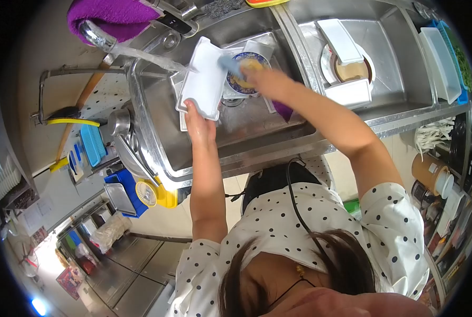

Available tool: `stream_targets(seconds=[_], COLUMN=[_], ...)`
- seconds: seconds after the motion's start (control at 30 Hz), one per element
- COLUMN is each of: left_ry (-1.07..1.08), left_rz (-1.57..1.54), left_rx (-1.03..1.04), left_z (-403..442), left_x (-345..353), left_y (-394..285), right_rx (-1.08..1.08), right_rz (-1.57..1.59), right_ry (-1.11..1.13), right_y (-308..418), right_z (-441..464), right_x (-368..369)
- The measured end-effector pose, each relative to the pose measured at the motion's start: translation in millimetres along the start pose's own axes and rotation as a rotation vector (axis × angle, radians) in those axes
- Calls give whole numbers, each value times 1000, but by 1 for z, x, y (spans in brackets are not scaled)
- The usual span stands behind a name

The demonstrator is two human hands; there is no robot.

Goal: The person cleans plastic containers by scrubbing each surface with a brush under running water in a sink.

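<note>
My left hand (199,122) grips the lower end of a white rectangular dish (207,74), thumb over its rim, tilted above the left sink basin (230,142). Water from the faucet (96,36) runs toward the dish's left side. Closed around a blue and yellow sponge (232,65), my right hand (267,83) is beside the dish's right edge; motion blurs both sponge and hand, and whether the sponge touches the dish I cannot tell. Beneath them a blue-patterned plate (235,86) lies in the basin, partly covered, with other white dishes around it.
In the right basin (394,58), white rectangular dishes (339,41) rest on and beside a round plate (371,71). A purple towel (109,18) hangs behind the faucet. White trays (439,63) and a blue basket (460,58) stand at the far right. Metal pans (127,142) flank the sink's left side.
</note>
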State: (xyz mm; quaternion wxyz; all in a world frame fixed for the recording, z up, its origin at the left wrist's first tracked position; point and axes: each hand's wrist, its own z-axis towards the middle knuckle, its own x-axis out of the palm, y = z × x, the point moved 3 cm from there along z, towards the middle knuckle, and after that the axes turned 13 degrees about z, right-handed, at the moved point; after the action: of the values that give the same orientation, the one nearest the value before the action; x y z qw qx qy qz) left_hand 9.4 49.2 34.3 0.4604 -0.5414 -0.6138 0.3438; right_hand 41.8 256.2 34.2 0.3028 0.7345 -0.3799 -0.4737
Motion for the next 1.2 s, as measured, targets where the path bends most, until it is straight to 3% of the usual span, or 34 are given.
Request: stream_targets(seconds=[0.1, 0.13, 0.17, 0.3, 0.47, 0.57, 0.7, 0.73, 0.83, 0.97, 1.0, 1.1, 1.2], left_ry=[-53, -88, -125, -180, -169, -196, -205, -189, -186, 101, 103, 200, 161], left_rz=[36, 56, 73, 152, 152, 123, 124, 87, 88, 63, 8, -162, -209], left_rx=[-20, -36, -48, 38, 88, 64, 72, 30, -95, -171, -246, -254, -295], left_z=[-9, -10, -10, -25, -34, -38, -33, -32, -43, -45, -41, -43, -32], left_x=[-1, -5, -9, -17, -16, -18, -22, -25, -26, -27, -31, -22, -37], left_y=[-4, -6, -8, 2, -15, -14, -15, -17, -25, -23, -13, -13, -4], right_rx=[-82, -265, -169, -7, -239, -35, -240, -189, -146, -363, -404, -244, -182], right_rz=[-22, -61, -67, -85, -1, 88, -71, -147, -368, -558, -564, -430, -406], right_ry=[-48, -97, 52, -53, 109, -59, 13, 124, 45, -71, -135, -81, -54], right_y=[-17, -5, -1, -10, 17, -5, 7, 26, 8, 15, 22, 44, 25], right_z=[9, -8, -18, 10, -22, 14, -14, -29, -6, 1, 2, 6, 6], right_x=[22, 34, 46, 21, 56, 33, 68, 60, 38, 9, 7, 2, 6])
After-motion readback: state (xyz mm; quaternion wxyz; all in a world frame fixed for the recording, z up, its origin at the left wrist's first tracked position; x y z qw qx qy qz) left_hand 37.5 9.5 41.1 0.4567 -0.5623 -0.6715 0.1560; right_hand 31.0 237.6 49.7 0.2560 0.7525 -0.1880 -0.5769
